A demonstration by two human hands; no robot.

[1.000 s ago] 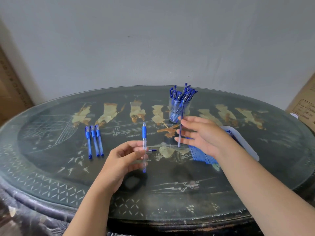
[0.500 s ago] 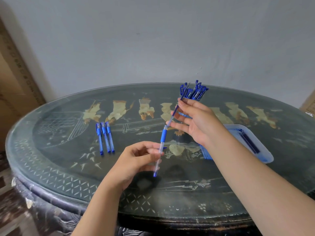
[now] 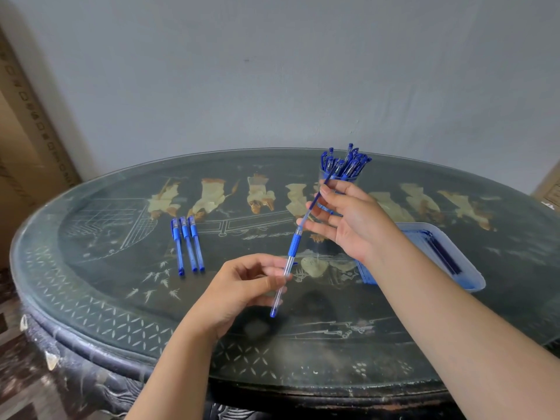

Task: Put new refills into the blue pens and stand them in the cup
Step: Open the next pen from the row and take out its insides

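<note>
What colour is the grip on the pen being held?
Blue; the grip shows best in the head view.

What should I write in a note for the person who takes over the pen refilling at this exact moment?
Left hand grips the clear pen barrel, tilted above the table.
Right hand pinches a thin blue refill, its lower end at the barrel's open front. How far in it is cannot be told.
The cup at the back holds many blue pens. Three pens lie side by side on the left. The blue tray on the right holds more refills.
Done: the pens in the cup.
Left: push this refill in, finish the pen, stand it in the cup, then probably the three pens.
</note>
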